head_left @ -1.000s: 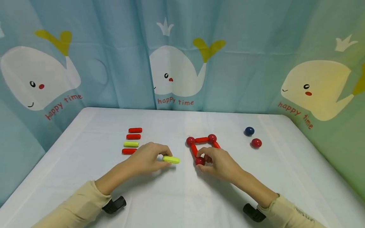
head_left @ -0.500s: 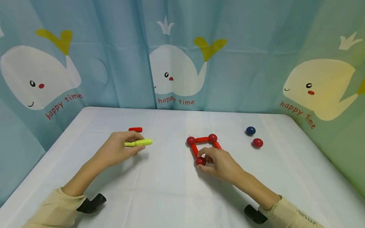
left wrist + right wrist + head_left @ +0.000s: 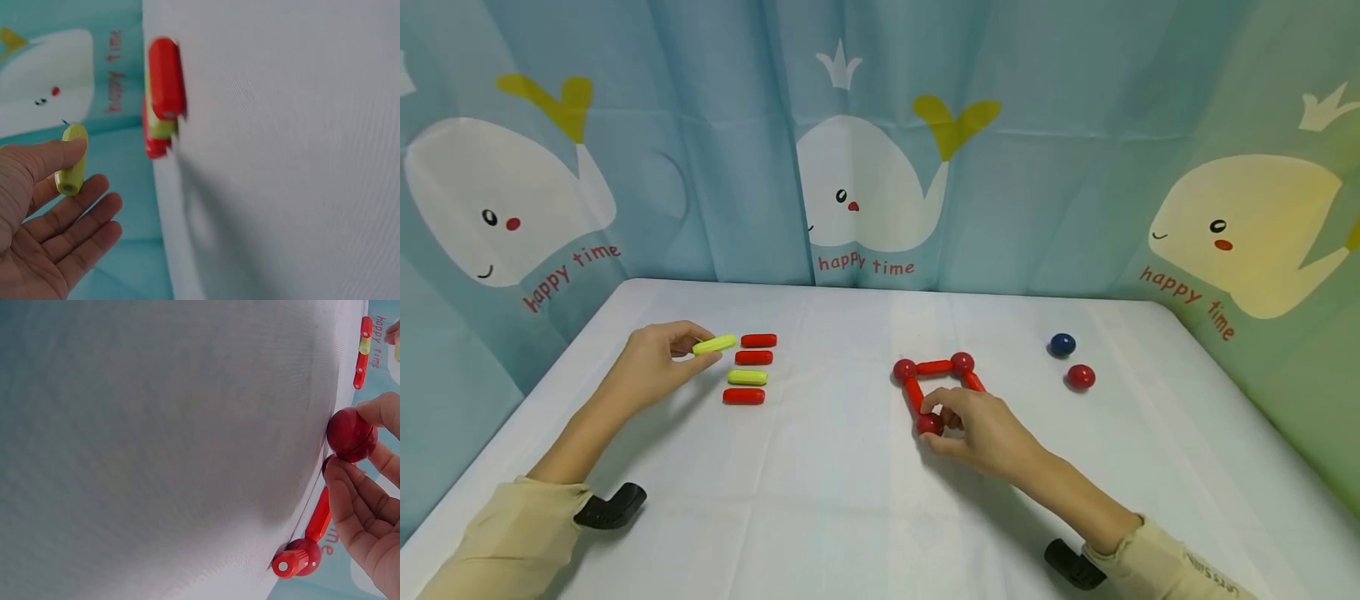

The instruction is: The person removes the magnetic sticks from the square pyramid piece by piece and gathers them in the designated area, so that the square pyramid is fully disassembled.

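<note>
Between thumb and index finger my left hand (image 3: 653, 367) pinches a yellow-green magnetic-looking rod (image 3: 714, 344), raised above the table's left side; the left wrist view shows the other fingers spread below the rod (image 3: 72, 165). Just right of it lie red rods (image 3: 754, 357) and one yellow-green rod (image 3: 747, 377) in a column. My right hand (image 3: 981, 429) grips a red ball (image 3: 928, 425) at the near corner of a frame of red rods (image 3: 935, 367) and red balls (image 3: 962, 363). One rod (image 3: 973, 382) of that frame is partly hidden behind the right hand.
A dark blue ball (image 3: 1062, 345) and a loose red ball (image 3: 1081, 377) rest at the right on the white-covered table (image 3: 835, 517). Behind the table's far edge hangs a blue curtain (image 3: 715, 192) with whale prints. Black wrist devices (image 3: 612, 507) sit at both cuffs.
My left hand has carried the yellow-green rod leftward from near the red frame, past the column of rods, to its far-left side. The right hand stays on the red ball.
</note>
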Available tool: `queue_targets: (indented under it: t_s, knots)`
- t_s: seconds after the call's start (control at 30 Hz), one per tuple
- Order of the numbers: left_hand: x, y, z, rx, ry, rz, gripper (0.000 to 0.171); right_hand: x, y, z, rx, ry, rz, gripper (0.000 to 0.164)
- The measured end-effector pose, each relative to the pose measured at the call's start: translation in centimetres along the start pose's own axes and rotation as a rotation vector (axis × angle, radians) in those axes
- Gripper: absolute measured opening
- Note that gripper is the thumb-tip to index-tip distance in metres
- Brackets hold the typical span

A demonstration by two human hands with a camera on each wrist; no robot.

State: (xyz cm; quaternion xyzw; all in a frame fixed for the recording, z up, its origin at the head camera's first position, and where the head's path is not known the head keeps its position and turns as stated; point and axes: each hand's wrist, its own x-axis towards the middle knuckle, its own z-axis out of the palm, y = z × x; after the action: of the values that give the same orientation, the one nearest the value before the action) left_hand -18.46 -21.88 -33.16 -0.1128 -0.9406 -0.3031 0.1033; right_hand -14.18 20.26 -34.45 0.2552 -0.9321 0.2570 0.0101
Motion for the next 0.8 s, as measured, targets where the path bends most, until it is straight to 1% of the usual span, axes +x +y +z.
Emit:
queue_targets:
  t_s: [0.13, 0.27, 0.37, 0.5, 0.6, 0.8]
  knots:
    - [0.8, -0.9, 0.4, 0.021, -0.016, -0.028, 0.027, -0.1, 0.0, 0.0, -0.001, 0.006, -0.006, 0.025]
    - [1.6, -1.8, 0.8, 0.061, -0.053, -0.066, 0.028, -0.1, 0.0, 0.0, 0.000, 0.010, -0.007, 0.024]
    - [2.2, -2.3, 1.2, 0.101, -0.084, -0.081, 0.027, -0.1, 0.0, 0.1, 0.005, 0.009, -0.004, 0.024]
    - [2.9, -2.6, 1.6, 0.139, -0.134, -0.114, 0.027, -0.2, 0.0, 0.1, 0.004, 0.015, -0.009, 0.024]
    - [3.2, -2.7, 1.8, 0.159, -0.158, -0.144, 0.027, -0.2, 0.0, 0.2, -0.001, 0.021, -0.021, 0.024]
    - [3.4, -3.2, 1.9, 0.196, -0.166, -0.140, 0.025, -0.3, 0.2, 0.1, -0.002, 0.028, -0.028, 0.024]
